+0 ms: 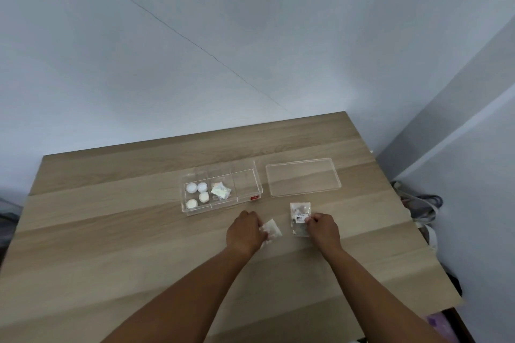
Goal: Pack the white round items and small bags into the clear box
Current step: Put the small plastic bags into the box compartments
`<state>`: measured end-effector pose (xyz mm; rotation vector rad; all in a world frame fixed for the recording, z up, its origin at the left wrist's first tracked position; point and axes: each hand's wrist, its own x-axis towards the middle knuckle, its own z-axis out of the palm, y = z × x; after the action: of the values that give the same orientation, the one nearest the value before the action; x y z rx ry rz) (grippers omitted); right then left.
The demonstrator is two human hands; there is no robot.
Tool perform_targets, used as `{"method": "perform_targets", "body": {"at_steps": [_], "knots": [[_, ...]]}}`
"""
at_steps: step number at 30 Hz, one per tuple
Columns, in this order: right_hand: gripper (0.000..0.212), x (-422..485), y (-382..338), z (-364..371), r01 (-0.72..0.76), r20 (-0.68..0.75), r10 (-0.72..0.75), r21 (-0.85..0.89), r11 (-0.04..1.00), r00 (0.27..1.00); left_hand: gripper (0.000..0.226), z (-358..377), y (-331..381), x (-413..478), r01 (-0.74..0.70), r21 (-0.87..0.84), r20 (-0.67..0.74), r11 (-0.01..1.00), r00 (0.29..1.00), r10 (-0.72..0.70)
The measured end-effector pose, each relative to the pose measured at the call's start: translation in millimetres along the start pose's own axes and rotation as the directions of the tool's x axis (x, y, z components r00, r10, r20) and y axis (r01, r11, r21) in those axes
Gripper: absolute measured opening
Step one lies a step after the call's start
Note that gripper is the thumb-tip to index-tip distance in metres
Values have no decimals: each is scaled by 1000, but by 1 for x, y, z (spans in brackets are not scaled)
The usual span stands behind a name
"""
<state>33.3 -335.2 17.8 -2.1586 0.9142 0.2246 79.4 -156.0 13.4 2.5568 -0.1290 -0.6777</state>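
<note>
The clear box [223,192] stands open with three compartments: four white round items [197,195] in its left one, small bags [220,191] in the middle. My fingers pinch a whitish bag [271,228] and a labelled bag [299,218].

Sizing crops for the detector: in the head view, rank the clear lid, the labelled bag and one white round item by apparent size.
1. Clear flat plastic lid
2. Clear bag with printed label, part hidden by the right hand
3. White round item in the clear box

Soft even light, wide-angle distortion
</note>
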Motion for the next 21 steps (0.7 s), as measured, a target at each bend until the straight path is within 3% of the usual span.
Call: {"method": "perform_targets", "body": {"at_steps": [2, 6, 12, 17, 21], "knots": [[41, 1, 0, 0, 9, 0, -9, 8, 1000, 1000, 29, -4, 3, 3, 32, -8, 29, 999, 999, -32], [9, 3, -2, -1, 16, -18, -14, 88, 996, 1000, 31, -11, 4, 5, 48, -27, 84, 999, 995, -45], [11, 10, -6, -2, 30, -46, -22, 180, 983, 999, 31, -18, -3, 4, 40, -130, 99, 991, 995, -27], [14, 24, -11, 1, 20, -51, -7, 258, 966, 999, 11, -45, 1, 3, 23, -401, 98, 916, 995, 18], [13, 33, -18, 0, 41, -55, -25, 296, 954, 998, 16, -81, 7, 17, 27, -509, 24, 860, 1000, -17]]}}
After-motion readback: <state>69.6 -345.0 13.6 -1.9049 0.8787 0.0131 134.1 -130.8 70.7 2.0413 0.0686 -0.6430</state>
